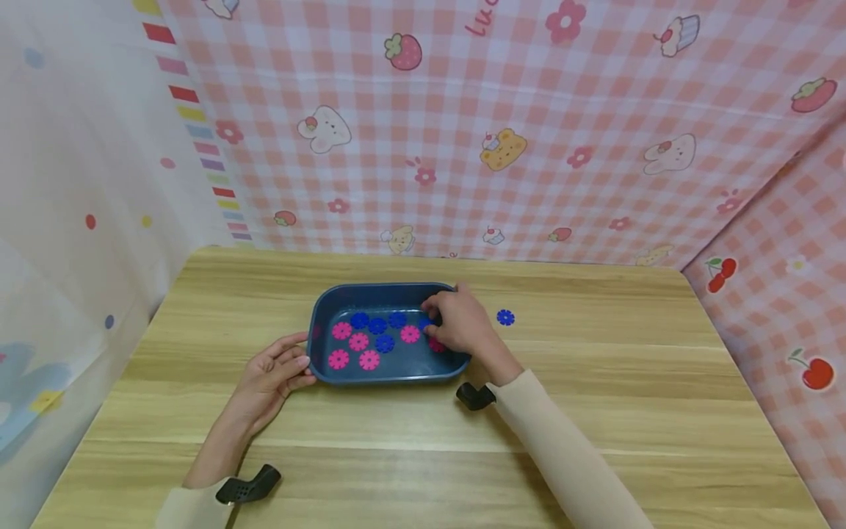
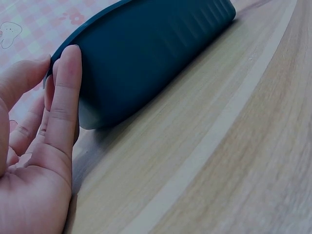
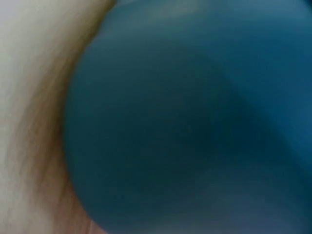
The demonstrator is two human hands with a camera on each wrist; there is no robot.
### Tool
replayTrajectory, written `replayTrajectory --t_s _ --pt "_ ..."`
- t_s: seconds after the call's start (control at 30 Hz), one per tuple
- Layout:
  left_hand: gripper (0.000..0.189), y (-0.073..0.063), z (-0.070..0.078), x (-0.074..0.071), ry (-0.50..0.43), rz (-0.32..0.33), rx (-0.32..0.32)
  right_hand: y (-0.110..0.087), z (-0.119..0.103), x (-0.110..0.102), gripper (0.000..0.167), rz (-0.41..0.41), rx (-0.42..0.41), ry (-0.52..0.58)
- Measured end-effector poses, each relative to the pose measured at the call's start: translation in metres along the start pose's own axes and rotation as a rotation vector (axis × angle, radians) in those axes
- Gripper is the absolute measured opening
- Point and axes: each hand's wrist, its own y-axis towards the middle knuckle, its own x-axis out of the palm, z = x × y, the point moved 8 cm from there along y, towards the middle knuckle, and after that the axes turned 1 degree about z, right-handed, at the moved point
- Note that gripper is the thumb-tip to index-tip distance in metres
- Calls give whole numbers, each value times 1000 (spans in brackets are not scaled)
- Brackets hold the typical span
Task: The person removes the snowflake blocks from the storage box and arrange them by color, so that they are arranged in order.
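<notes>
- And the blue tray [image 1: 390,380] sits toward the far edge of the desk [image 1: 628,411], wood stretching wide to either side!
- Left hand [image 1: 274,378] pinches the rim at the tray's left end, fingers nearly straight.
- Right hand [image 1: 463,319] dips over the right rim, fingers bent; whether they grip a disc, can't tell.
- Pink discs [image 1: 358,342] and blue discs [image 1: 377,325] lie inside, mostly left of that hand.
- One lone blue disc [image 1: 505,317] lies outside, just right of it!
</notes>
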Motion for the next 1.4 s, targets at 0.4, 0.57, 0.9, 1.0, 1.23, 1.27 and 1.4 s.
replayTrajectory --t_s 0.4,0.57,0.9,1.0,1.23,1.27,1.4 --pt "39 1 -1 0 4 12 -7 0 2 2 40 -43 -20 -60" --pt "39 2 -1 1 3 13 -11 -1 2 1 41 -61 -47 -49" --pt "40 2 0 1 -4 8 -7 -1 2 0 42 -104 -32 -47" --pt "40 1 0 1 -7 7 -8 -1 2 0 36 -122 -31 -54" --pt "39 0 0 0 4 18 -13 0 1 2 30 -121 -29 -53" --pt "39 0 0 0 5 19 -14 0 1 3 31 -118 -30 -50" --pt "39 0 0 0 0 18 -11 -2 1 2 32 -101 -34 -31"
